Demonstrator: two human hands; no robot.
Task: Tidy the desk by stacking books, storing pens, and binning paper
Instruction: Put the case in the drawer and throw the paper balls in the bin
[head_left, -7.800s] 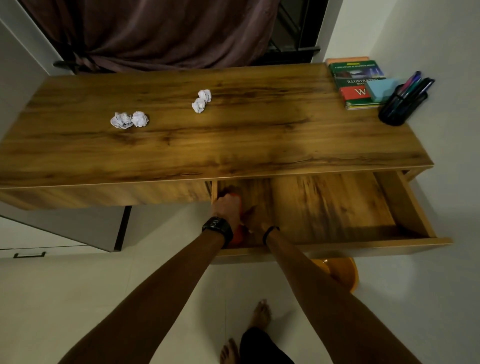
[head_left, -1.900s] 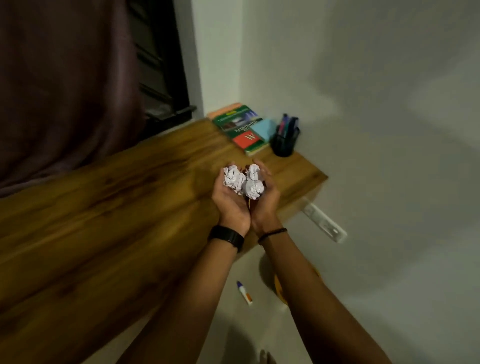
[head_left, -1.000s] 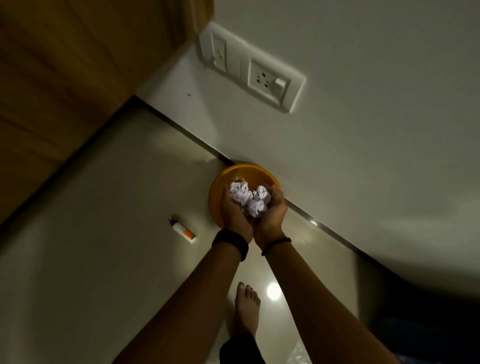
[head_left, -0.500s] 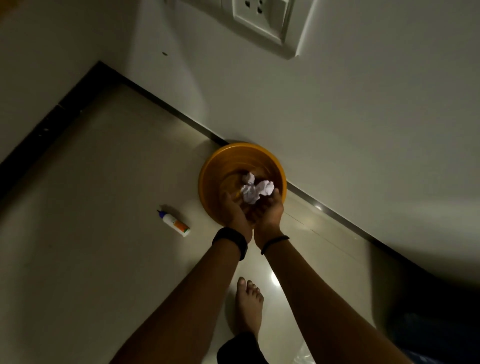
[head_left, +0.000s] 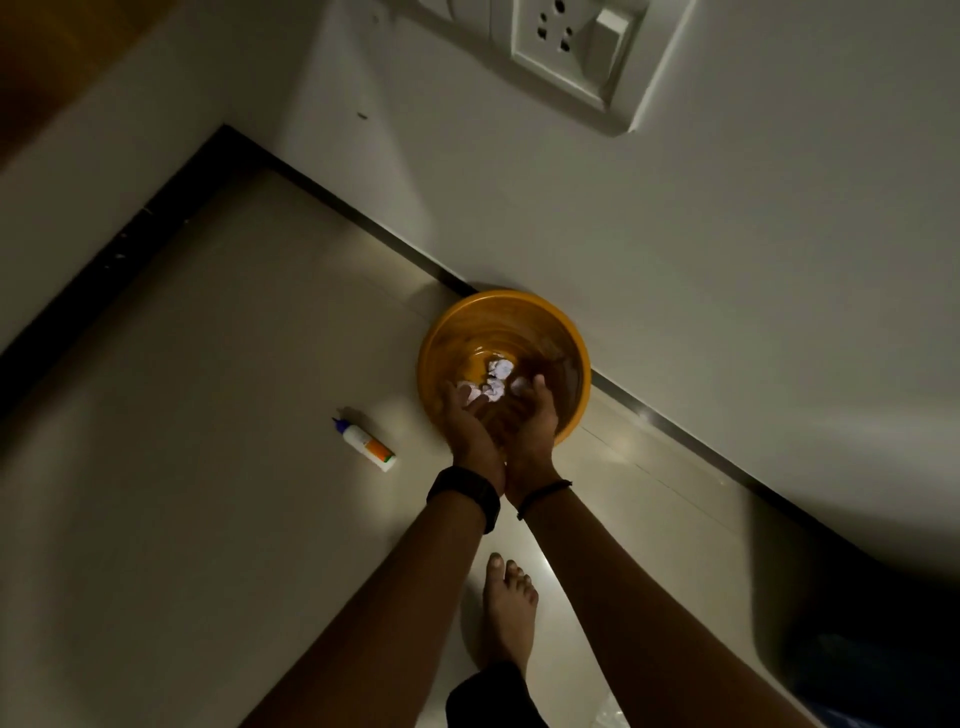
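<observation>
An orange round bin (head_left: 563, 340) stands on the floor against the wall. Several crumpled white paper balls (head_left: 496, 378) lie inside it, just beyond my fingertips. My left hand (head_left: 467, 421) and my right hand (head_left: 527, 421) are side by side over the bin's near rim, palms up, fingers spread and tilted down into the bin. Neither hand holds anything. The desk, books and pens are out of view.
A small white glue bottle (head_left: 366, 444) with a blue cap lies on the tiled floor left of the bin. A wall socket plate (head_left: 571, 49) sits above. A bare foot (head_left: 506, 608) stands behind my arms. A dark skirting runs along the wall.
The paper balls that lay cupped in both hands have dropped into the bin. My hands have tipped forward and spread their fingers over the rim.
</observation>
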